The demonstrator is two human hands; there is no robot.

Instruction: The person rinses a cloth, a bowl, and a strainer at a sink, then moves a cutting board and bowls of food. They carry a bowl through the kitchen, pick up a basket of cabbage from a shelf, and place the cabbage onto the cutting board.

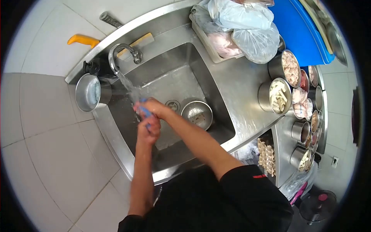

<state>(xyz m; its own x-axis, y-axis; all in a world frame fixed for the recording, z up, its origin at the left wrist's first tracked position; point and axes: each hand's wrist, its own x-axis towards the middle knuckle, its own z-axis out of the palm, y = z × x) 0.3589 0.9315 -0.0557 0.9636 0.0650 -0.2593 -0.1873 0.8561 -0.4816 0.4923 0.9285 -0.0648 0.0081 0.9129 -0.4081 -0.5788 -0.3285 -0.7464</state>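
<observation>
Water runs from the curved faucet (136, 56) into the steel sink (170, 79). Under the stream, my left hand (148, 129) is wrapped round the lower part of a blue item (145, 112). Just above it, my right hand (154, 107) closes on the same item near its upper end. Motion and splashing water blur the item's shape. A round steel bowl (197, 115) lies on the sink floor, right of my hands, beside the drain (172, 105).
A steel pot (88, 92) stands at the sink's left edge. Bagged food fills a tray (205, 38) behind the sink. To the right are a blue container (297, 31), steel pots of food (280, 96) and egg trays (266, 158). An orange handle (83, 40) is behind the faucet.
</observation>
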